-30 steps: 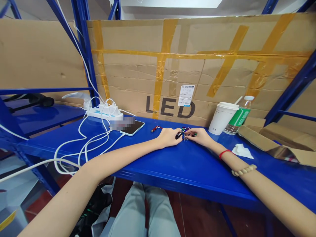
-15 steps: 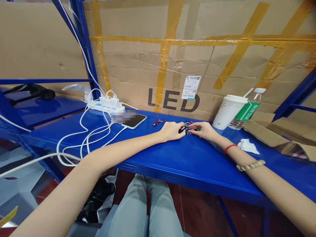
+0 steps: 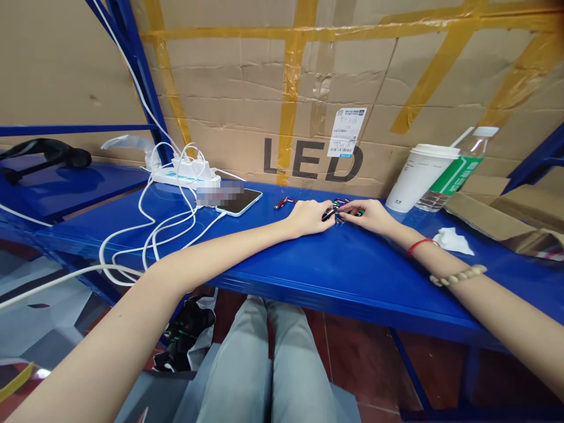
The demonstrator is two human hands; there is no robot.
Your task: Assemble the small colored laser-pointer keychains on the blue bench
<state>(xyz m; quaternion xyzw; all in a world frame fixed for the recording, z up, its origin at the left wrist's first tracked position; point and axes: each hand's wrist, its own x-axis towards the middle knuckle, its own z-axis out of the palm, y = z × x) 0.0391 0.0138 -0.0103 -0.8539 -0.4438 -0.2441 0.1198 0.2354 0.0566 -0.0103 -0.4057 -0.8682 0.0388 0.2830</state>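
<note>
My left hand (image 3: pixel 308 217) rests on the blue table (image 3: pixel 282 264) with its fingers curled around a small black cylindrical piece (image 3: pixel 328 215). Close beside it, the thumb and fingers of my right hand (image 3: pixel 369 215) come together in a pinch at small parts; what exactly lies between the fingertips is too small to make out. Several small shiny pieces (image 3: pixel 341 202), purple, green and metallic, lie around and behind the fingertips, partly hidden by them. To the left of my left hand lies a short red metallic cylinder (image 3: pixel 280 204).
A phone (image 3: pixel 240 202) and a white power strip (image 3: pixel 185 176) with looped cables stand at left. At right are a paper cup (image 3: pixel 416 179), a green-labelled bottle (image 3: pixel 460 173), a crumpled tissue (image 3: pixel 453 241) and an opened carton (image 3: pixel 489 220). A large cardboard box (image 3: pixel 238 106) stands behind.
The camera view has tilted down slightly, so the box and table sit higher in the picture. Both hands stay together at the small pieces, with only slight finger movement.
</note>
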